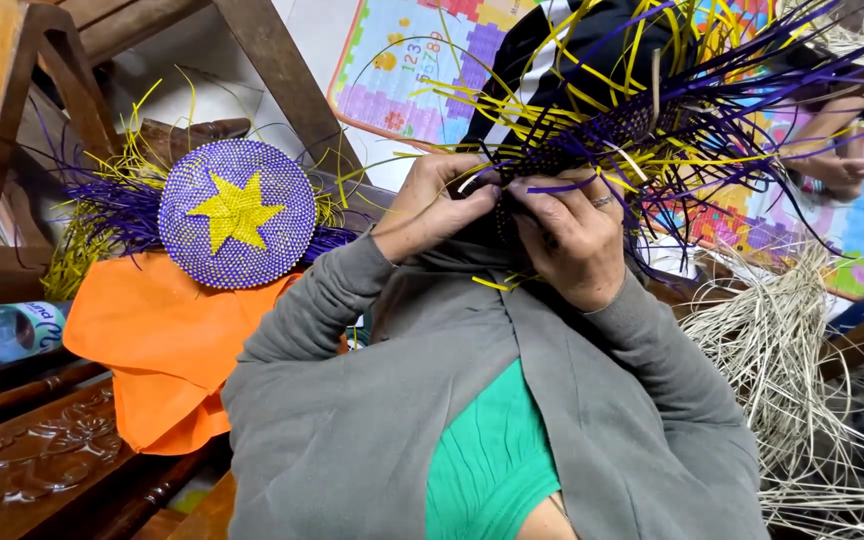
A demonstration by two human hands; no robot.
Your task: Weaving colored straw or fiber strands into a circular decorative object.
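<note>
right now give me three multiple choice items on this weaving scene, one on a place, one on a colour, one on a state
1. Where does the finished round purple woven disc lie?
A. on the orange cloth
B. on the pile of pale straw
C. in the person's lap

2. What colour is the star on that disc?
A. green
B. yellow
C. white

3. What are the two hands doing?
A. resting open, apart
B. one holds the clear plastic bottle
C. both grip the unfinished purple and yellow woven piece

Answers:
1 A, the disc's lower edge overlaps the orange cloth at the left.
2 B, a yellow star fills its middle.
3 C, the left hand and right hand are closed on the piece's edge, loose strips fanning out.
</note>
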